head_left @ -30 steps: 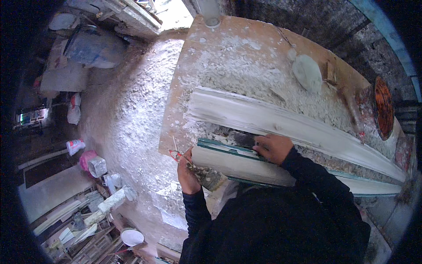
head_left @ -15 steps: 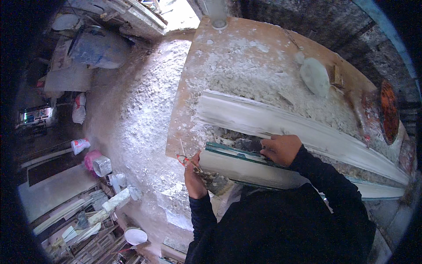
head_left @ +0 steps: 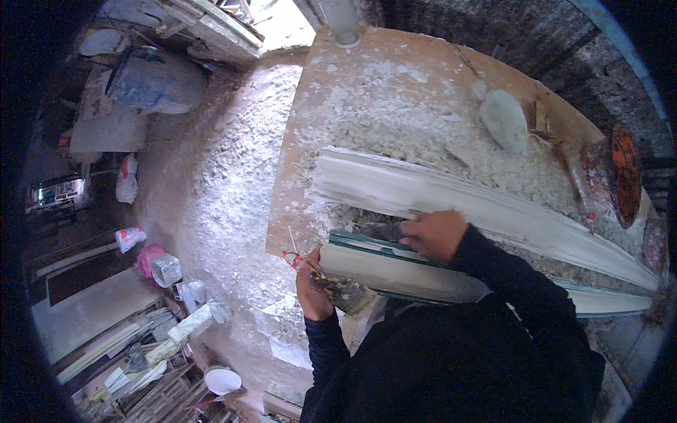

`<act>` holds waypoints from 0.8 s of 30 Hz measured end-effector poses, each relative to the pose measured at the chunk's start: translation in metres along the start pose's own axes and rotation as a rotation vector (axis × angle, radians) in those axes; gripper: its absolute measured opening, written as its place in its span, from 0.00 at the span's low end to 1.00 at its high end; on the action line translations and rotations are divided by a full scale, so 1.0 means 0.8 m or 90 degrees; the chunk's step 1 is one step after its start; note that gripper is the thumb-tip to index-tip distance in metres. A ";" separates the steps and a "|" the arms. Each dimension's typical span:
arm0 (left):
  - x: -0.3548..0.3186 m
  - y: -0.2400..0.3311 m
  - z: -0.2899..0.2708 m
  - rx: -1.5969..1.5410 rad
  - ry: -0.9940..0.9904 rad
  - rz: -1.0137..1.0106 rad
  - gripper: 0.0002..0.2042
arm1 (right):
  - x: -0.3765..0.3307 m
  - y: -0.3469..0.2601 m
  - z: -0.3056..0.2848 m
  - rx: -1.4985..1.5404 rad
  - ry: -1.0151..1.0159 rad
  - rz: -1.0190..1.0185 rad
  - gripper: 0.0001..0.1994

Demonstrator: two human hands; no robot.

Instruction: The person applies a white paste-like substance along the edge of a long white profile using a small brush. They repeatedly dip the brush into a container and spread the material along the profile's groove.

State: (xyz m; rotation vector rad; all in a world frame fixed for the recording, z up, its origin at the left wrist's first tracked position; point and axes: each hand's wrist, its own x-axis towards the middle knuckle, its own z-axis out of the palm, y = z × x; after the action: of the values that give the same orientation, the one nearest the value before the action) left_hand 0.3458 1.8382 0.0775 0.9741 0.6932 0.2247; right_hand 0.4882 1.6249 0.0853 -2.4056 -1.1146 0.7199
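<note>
A long white plaster moulding (head_left: 416, 271), edged with green glass-like strips (head_left: 367, 243), lies at the near side of the board, close to my body. My left hand (head_left: 314, 290) is closed at its left end, gripping what looks like a caked brush (head_left: 349, 295) with a thin handle and a red-and-white part. My right hand (head_left: 436, 236) is bent over the moulding's far edge, its fingers closed on a dark, flat scraper-like piece (head_left: 381, 230); its exact kind is partly hidden. Just beyond lies a second long white moulding (head_left: 395, 185).
The wooden board (head_left: 296, 169) carries plaster crumbs, a pale plastic-looking bag (head_left: 503, 121), a clear container (head_left: 344, 32) and an orange-brown tub (head_left: 624, 176). Plaster-covered floor (head_left: 243, 169) lies left, with a blue barrel (head_left: 159, 79), a white bowl (head_left: 223, 381) and stacked strips.
My right hand has slid a little left along the moulding's edge with the dark piece. My left hand stays at the moulding's left end.
</note>
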 end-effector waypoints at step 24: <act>0.026 -0.007 -0.028 -0.015 -0.040 -0.013 0.18 | -0.065 -0.009 -0.040 0.060 0.253 0.136 0.11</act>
State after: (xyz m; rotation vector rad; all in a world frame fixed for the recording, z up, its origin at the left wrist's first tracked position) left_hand 0.3470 1.8601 0.0550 0.9479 0.6418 0.1835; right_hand 0.4749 1.5843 0.1293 -2.4624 -0.6582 0.3223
